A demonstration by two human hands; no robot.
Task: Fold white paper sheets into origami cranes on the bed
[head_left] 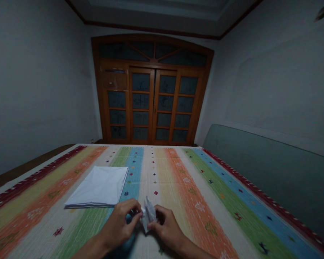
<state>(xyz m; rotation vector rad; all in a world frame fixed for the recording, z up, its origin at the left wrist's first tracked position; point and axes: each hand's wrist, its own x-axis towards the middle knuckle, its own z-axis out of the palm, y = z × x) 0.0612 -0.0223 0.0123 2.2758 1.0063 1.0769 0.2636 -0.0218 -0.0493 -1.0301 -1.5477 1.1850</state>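
A small piece of folded white paper (149, 212) is held upright between my two hands, just above the striped tablecloth at the near side. My left hand (124, 219) pinches its left edge between thumb and forefinger. On the other side, my right hand (169, 226) grips the paper with the thumb in front and the fingers curled behind. The paper comes to a point at the top and shows creased, angled faces. To the left of my left hand lies a flat stack of white paper sheets (99, 185).
The tablecloth (175, 172) has coloured stripes and small motifs and covers the table. A pale green padded backrest (259, 162) runs along the right side. Wooden doors with glass panes (153, 104) stand beyond the far table edge, between plain walls.
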